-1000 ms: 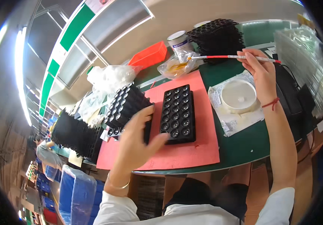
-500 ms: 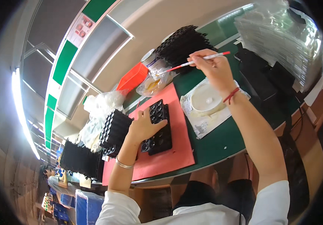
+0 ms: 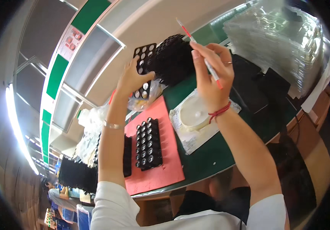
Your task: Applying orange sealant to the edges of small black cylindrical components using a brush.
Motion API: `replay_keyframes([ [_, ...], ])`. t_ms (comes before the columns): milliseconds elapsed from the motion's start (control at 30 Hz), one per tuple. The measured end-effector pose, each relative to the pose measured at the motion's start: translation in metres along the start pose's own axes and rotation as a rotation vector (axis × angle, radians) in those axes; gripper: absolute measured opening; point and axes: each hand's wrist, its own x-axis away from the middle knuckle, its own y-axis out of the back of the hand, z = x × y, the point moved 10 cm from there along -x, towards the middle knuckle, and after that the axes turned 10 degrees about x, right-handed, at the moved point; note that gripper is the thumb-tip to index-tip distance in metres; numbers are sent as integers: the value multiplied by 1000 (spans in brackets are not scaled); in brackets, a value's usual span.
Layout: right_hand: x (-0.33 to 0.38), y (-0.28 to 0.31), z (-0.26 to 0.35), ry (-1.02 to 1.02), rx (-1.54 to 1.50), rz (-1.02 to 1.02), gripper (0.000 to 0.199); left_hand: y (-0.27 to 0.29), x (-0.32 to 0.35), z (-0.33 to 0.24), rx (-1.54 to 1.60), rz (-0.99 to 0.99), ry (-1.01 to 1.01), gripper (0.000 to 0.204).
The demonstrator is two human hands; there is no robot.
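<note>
My left hand [image 3: 132,78] is raised at the far side of the table. Its fingers and thumb grip a black tray [image 3: 143,66] with rows of round holes, held upright beside a stack of similar black trays [image 3: 173,59]. My right hand [image 3: 215,71] holds a thin red-and-white brush [image 3: 211,69], its tip tilted up to the far left. Below that hand lies a round whitish dish [image 3: 190,115] on a stained sheet of paper [image 3: 195,143]. A black block of several small round parts with shiny tops [image 3: 148,143] rests on the pink mat [image 3: 169,165].
Clear plastic trays [image 3: 276,42] are piled at the far right, near black boxes [image 3: 249,86]. Plastic bags [image 3: 92,124] and another stack of black trays [image 3: 78,172] line the left. A clear bag [image 3: 147,100] lies beyond the mat. A person [image 3: 59,195] is at lower left.
My left hand has left the block on the mat and moved far, now gripping an upright holed tray. My right hand has come nearer and turned the brush tip upward. The view has shifted.
</note>
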Motion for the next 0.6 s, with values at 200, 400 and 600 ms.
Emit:
replay_keyframes([
  [200, 3, -9, -12, -49, -44, 59, 14, -28, -80, -17, 114, 126, -192, 74],
  [400, 4, -15, -5, -18, -44, 130, 18, -67, -104, 2, 53, 259, -277, 69],
  [600, 9, -22, 0, 51, 57, 176, 12, -36, -63, -4, -70, 160, -299, 63],
])
